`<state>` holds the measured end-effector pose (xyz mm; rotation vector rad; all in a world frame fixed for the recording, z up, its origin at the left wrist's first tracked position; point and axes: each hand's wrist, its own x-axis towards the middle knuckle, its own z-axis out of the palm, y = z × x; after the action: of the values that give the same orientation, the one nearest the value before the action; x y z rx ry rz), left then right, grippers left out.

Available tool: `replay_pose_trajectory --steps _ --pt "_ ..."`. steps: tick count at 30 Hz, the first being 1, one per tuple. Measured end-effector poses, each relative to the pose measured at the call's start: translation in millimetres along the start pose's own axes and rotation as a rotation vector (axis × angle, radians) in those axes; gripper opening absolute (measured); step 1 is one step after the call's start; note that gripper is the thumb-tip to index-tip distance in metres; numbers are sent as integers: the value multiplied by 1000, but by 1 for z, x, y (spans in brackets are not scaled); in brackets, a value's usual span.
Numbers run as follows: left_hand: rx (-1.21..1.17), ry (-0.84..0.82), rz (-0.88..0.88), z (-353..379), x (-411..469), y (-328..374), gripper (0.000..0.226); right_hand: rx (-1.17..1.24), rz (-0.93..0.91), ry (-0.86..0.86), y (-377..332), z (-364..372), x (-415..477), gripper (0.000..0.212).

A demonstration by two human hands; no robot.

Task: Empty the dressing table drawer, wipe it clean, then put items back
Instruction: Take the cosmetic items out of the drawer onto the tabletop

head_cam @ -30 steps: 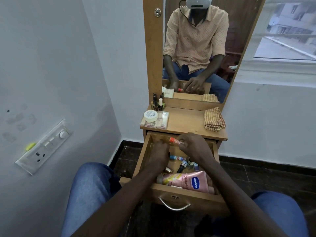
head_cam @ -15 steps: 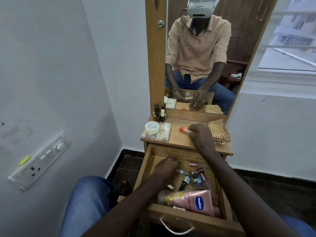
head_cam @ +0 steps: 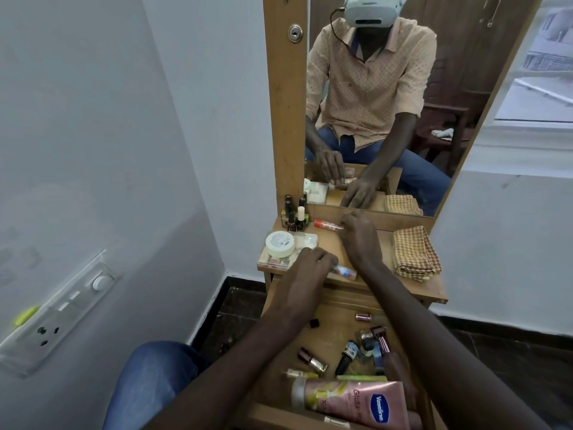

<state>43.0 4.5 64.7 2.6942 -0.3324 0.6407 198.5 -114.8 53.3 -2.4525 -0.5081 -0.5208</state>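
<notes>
The wooden drawer [head_cam: 280,398] is pulled open below the dressing table top [head_cam: 434,290]. In it lie a pink Vaseline tube [head_cam: 350,398], a small dark bottle [head_cam: 347,356], lipsticks and other small cosmetics. My right hand [head_cam: 361,240] is at the back of the table top, its fingers closed on a red-capped tube [head_cam: 328,225] that lies against the mirror base. My left hand [head_cam: 310,268] hovers over the table's front edge, holding a small clear tube with a blue and red label [head_cam: 345,270].
A white cream jar [head_cam: 280,243] sits on a clear flat case [head_cam: 307,243] at the table's left. Nail polish bottles [head_cam: 294,215] stand in the back left corner. A folded checked cloth [head_cam: 415,252] lies at the right. The mirror [head_cam: 387,103] rises behind; a wall is at the left.
My left hand rose out of the drawer to the table top with a small tube. My right hand carried the red-capped tube further back toward the mirror. The camera tilted down.
</notes>
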Motion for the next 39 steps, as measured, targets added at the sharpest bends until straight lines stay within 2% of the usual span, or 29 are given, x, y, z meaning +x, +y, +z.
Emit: replay_pose_trajectory --steps 5,9,12,14,15,17,20,27,31,39 --pt "12 7 -53 3 27 -16 44 222 87 27 13 -12 1 8" --pt "41 27 -128 7 53 -19 43 422 292 140 17 -35 -13 14" --pt "43 30 -163 10 72 -15 44 501 340 71 15 -37 -25 25" --pt "50 14 -174 11 81 -14 39 540 347 11 16 -33 -29 18" --pt "56 5 -178 12 84 -15 34 537 338 -16 16 -32 -29 14" --pt "59 -7 -187 15 86 -17 24 496 305 -34 16 -30 -30 19" --pt "51 -18 -196 20 87 -19 20 432 281 -19 13 -25 -30 22" --pt "112 9 -213 23 78 -15 29 372 313 9 14 -11 -18 19" --pt "149 27 -158 24 57 -6 36 344 243 31 13 -5 -13 13" --pt "47 -3 -51 12 20 7 48 263 188 31 11 0 -7 7"
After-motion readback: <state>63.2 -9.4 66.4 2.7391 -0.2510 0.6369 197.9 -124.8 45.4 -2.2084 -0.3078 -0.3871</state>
